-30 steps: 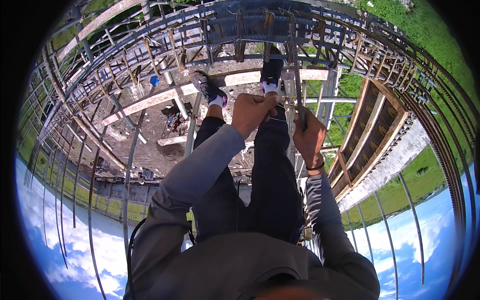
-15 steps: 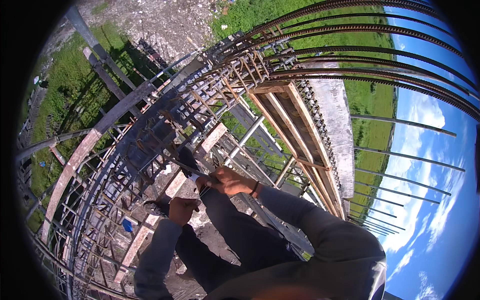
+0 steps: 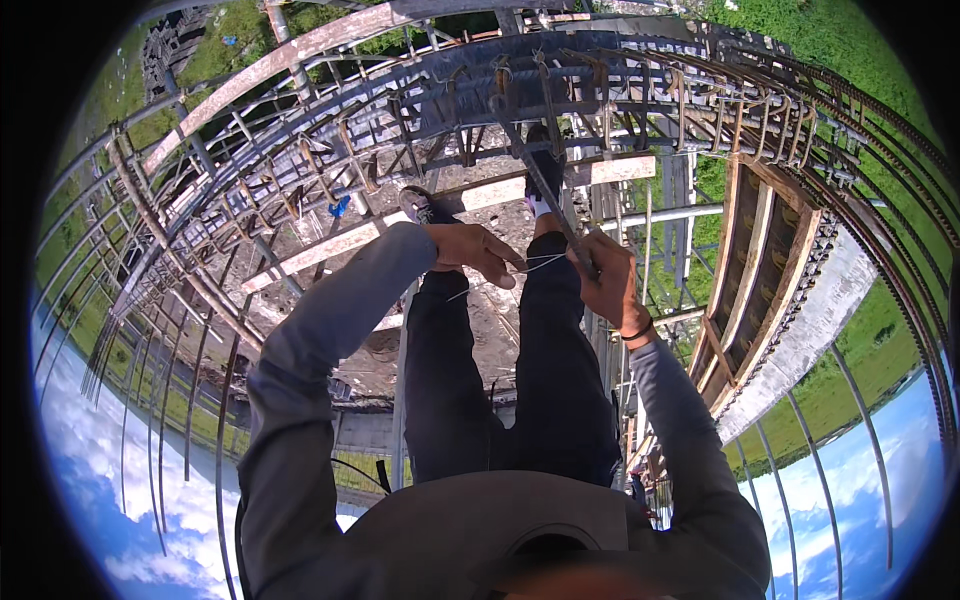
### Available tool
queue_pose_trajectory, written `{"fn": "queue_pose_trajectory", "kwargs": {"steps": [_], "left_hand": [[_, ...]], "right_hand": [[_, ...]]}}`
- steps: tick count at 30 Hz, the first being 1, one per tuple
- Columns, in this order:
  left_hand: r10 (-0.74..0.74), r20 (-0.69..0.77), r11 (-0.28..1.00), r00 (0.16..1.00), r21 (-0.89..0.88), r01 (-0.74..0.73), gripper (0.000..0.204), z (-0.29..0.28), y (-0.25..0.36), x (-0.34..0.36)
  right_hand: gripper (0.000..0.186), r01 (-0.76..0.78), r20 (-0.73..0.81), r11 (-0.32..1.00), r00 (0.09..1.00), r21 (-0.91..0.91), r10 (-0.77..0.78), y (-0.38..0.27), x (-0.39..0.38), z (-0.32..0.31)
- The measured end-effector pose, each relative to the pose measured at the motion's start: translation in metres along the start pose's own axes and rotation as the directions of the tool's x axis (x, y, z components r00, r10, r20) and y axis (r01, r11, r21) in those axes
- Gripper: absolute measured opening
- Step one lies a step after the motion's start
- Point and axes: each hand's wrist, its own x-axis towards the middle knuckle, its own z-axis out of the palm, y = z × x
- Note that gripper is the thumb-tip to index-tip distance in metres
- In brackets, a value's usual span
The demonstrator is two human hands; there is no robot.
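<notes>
Wire, thin and silvery (image 3: 546,262), runs between a person's two bare hands, in front of the dark-trousered legs (image 3: 555,345) and high on a structure of steel bars. At left, the left hand (image 3: 474,252) points its gathered fingers toward the wire; whether they pinch it or merely touch it cannot be told. At right, the right hand (image 3: 606,280), a thin black band (image 3: 637,332) at its wrist, is closed around the near end of a slim, dark metal rod (image 3: 540,180), which slants leftward toward the far side. The wire reaches close to this hand's fingers.

Beyond the hands, dark shoes with white socks show at a long, pale, weathered timber plank (image 3: 610,171). Farther off, a curved cage of tied reinforcing bars spans the scene. To the right, a brown wooden formwork panel (image 3: 750,235) lies beside a pale grey concrete slab (image 3: 800,325), with rusty ribbed steel bars curving past and green grass outside them.
</notes>
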Motion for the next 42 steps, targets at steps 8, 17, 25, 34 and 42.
{"fn": "queue_pose_trajectory", "kwargs": {"steps": [8, 17, 25, 34, 42], "left_hand": [[0.718, -0.435, 0.505, 0.544, 0.863, 0.023, 0.021, -0.017, 0.003, 0.001], [0.19, -0.444, 0.851, 0.875, -0.37, -0.373, 0.034, 0.057, -0.006, 0.023], [0.055, -0.947, 0.739, 0.316, -0.174, -0.651, 0.023, -0.042, 0.004, 0.032], [0.055, -0.692, 0.735, 0.72, -0.46, -0.498, 0.029, -0.079, 0.05, 0.017], [0.0, -0.624, 0.546, 0.781, -0.654, -0.523, 0.028, -0.07, 0.023, 0.041]], "right_hand": [[0.01, -0.784, 0.767, -0.137, 0.528, 0.606, 0.364, -0.019, -0.019, 0.01], [0.029, -0.448, 0.372, 0.092, 0.825, 0.889, 0.424, -0.01, 0.031, 0.009], [0.034, -0.406, -0.174, 0.895, 0.883, 0.187, 0.437, -0.005, -0.002, 0.009], [0.029, -0.573, 0.124, 0.356, 0.634, 0.738, 0.763, -0.034, -0.056, 0.021], [0.027, -0.571, 0.276, 0.138, 0.576, 0.809, 0.769, -0.02, -0.053, 0.025]]}}
